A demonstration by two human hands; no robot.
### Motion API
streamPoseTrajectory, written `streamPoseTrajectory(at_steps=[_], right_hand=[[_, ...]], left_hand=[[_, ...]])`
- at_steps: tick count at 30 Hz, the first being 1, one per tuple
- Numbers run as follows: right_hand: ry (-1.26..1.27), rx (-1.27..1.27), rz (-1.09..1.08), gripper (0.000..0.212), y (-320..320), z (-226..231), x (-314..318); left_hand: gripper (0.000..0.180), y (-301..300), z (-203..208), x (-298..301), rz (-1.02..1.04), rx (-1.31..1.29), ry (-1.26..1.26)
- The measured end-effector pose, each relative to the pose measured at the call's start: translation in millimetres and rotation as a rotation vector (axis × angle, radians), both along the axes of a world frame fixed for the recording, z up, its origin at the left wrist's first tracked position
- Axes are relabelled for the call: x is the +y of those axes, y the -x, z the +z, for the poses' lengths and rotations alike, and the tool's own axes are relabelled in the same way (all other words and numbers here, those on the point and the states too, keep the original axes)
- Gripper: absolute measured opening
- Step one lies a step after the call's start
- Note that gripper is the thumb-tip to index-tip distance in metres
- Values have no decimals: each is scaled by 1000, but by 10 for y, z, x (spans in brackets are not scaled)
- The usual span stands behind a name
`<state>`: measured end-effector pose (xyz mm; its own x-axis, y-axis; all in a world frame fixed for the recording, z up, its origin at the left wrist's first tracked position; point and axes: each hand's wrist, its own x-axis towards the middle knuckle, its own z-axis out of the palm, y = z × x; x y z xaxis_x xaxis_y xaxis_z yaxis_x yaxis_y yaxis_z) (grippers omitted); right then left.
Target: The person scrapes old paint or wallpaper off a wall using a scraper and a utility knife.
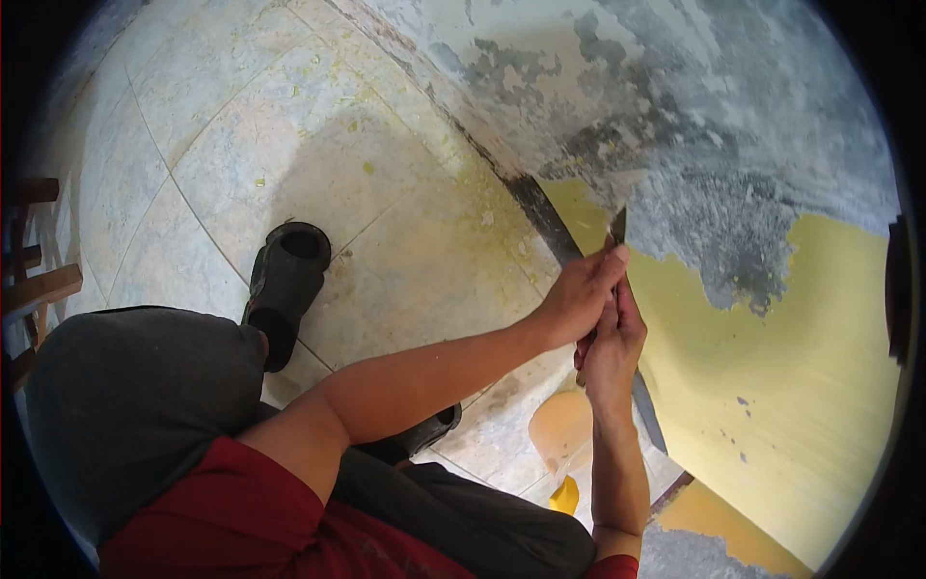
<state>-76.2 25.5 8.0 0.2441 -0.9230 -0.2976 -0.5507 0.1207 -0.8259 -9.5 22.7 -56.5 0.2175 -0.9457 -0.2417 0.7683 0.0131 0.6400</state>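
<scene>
At the left rim, slatted wooden furniture (40, 291) juts in beside the person's knee. From there the tiled floor (212, 188) runs broad to the wall, giving the most room, with yellow flakes thickening toward the wall's foot. One black shoe (289, 265) stands well out on the tiles; a second lies partly behind the left forearm. A dark skirting strip (542, 214) slants down as the floor's edge, passing just behind the hands; a peach-coloured container (559, 429) sits near it, left of the right forearm. The left hand (579, 301) has its fingers curled firmly round a bladed tool (619, 226); the right hand (614, 355) closes its grip just below, handle mostly hidden. The blade projects beyond both grips, at the ragged border of yellow paint (752, 376) and grey patch (728, 232). Rightmost, a dark upright object (898, 289) bounds the wall.
</scene>
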Motion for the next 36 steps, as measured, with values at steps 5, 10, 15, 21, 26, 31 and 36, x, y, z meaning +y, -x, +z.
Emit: streamPoseTrajectory(at_steps=[5,10,15,21,26,31,36], right_hand=[[-119,-28,32,42,21,79,-95],[-150,-33,18,41,51,51,-135],[-135,-7,0,40,17,43,-106],[-184,-58,-12,39,74,20,-160],[-172,-71,-32,39,38,87,-174],[-184,-118,66,39,222,-38,-259],[-161,-254,10,40,331,-176,-98]], left_hand=[[45,-58,118,5,-28,-20,-88],[43,2,-32,-52,-6,2,-26],[44,-1,70,-28,36,7,-117],[44,50,27,-85,37,-89,-114],[45,80,32,-144,124,-103,-108],[43,298,-32,-195,255,-56,-129],[38,357,38,37,279,-163,-163]])
